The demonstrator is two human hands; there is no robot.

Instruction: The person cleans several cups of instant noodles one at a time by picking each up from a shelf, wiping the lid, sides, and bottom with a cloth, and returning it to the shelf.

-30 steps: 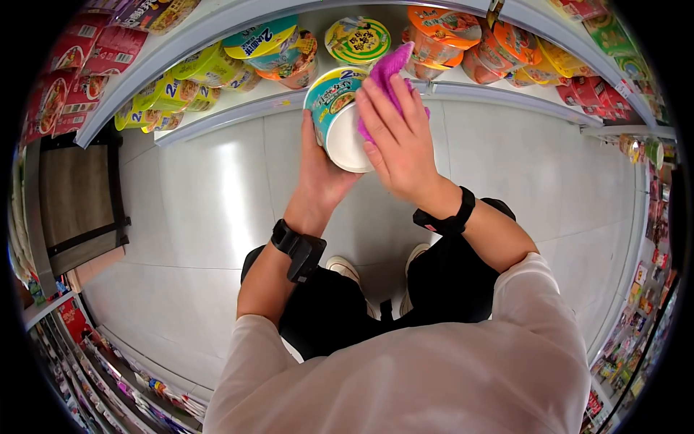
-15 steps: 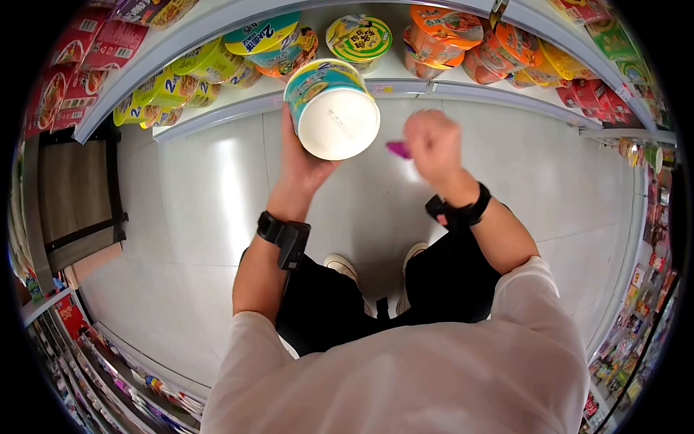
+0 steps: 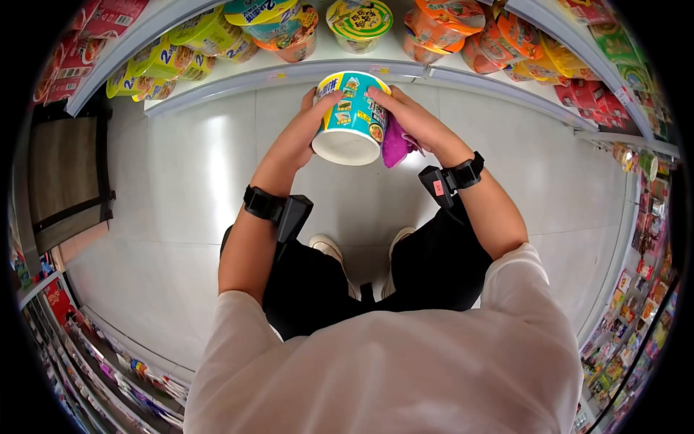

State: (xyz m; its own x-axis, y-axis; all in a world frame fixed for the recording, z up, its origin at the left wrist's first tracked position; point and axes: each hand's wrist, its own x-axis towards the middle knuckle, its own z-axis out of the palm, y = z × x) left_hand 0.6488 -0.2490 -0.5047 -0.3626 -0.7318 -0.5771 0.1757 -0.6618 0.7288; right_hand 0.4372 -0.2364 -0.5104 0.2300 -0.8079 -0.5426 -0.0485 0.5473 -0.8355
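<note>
A teal and yellow instant noodle cup (image 3: 352, 108) is held up between both hands, in front of the shelf. Its white base tilts toward me. My left hand (image 3: 302, 132) wraps the cup's left side, with the thumb across its printed wall. On the other side my right hand (image 3: 413, 123) presses against the cup, thumb near the upper edge. A purple cloth (image 3: 397, 145) hangs from my right hand, bunched against the cup's right side. The far-side fingers of both hands are mostly hidden.
The white shelf (image 3: 253, 71) ahead bears a green-lidded noodle bowl (image 3: 359, 25), orange noodle bowls (image 3: 442, 29) and yellow-green noodle cups (image 3: 153, 65). Racks of packets (image 3: 636, 289) line the right. A brown panel (image 3: 66, 173) stands at the left above the grey tiled floor (image 3: 188, 166).
My right hand has moved left onto the cup, bringing the purple cloth against it. The cup has turned, showing more of its printed side and less of its base.
</note>
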